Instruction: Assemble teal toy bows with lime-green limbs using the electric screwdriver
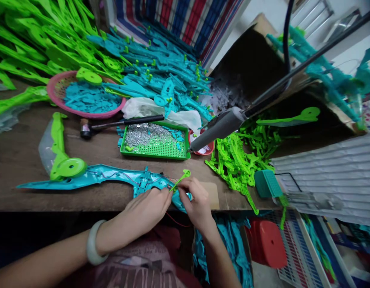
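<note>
A long teal plastic toy shell half (113,176) lies open side up along the bench's front edge, with thin wires inside. My left hand (151,206) rests over its right part, fingers closed; what they pinch is hidden. My right hand (195,200) is closed beside it, thumb and finger pinched at a small bright green lever piece (182,179). The lever slants up out of the shell between both hands. A green arm with a round disc (71,166) and a translucent blade (47,149) sits at the shell's left part.
Behind the shell are a hammer (125,121), a green tray (155,157) of small metal parts and a pink basket (85,114) of teal pieces. Teal shells (173,60) and green parts (239,160) are heaped around. A grey electric screwdriver (216,130) hangs over the bench. A red stool (270,244) stands below right.
</note>
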`<act>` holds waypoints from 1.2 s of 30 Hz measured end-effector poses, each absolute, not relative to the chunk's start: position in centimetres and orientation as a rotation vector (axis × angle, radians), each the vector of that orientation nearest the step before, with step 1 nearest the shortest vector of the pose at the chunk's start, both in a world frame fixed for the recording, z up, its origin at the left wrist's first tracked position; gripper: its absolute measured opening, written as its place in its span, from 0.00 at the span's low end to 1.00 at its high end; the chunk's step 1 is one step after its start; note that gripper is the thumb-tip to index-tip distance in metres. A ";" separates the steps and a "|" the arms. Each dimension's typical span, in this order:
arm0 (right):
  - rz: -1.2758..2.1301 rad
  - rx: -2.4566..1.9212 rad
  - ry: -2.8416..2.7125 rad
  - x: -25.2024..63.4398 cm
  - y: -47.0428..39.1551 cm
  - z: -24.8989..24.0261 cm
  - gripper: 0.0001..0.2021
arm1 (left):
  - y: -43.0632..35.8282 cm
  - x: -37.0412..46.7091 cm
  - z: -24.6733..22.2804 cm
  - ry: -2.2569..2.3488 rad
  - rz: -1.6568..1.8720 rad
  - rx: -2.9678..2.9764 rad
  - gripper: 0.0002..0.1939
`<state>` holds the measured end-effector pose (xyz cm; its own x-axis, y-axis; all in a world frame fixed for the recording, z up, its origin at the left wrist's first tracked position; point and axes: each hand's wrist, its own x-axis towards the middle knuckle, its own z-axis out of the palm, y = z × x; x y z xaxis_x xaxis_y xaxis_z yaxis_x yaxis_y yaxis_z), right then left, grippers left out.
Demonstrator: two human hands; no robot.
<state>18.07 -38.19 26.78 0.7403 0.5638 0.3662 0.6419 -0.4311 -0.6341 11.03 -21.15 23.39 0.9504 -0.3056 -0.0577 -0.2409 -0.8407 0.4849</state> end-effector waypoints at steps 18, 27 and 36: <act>0.030 -2.099 -0.533 17.2 -38.2 26.8 0.05 | -23.2 11.0 23.8 -0.163 -0.219 2.767 0.19; -0.088 -2.121 -0.648 17.0 -38.6 26.6 0.06 | -23.5 10.6 24.8 -0.144 -0.078 2.827 0.16; -0.302 -2.089 -0.719 17.0 -38.5 26.5 0.10 | -23.6 10.8 26.0 -0.159 0.073 2.844 0.13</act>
<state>17.00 -38.47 26.46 0.8029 0.3797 0.4596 0.5940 -0.4444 -0.6706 10.85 -23.57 25.97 0.9926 -0.1019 0.0659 -0.1166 -0.9515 0.2847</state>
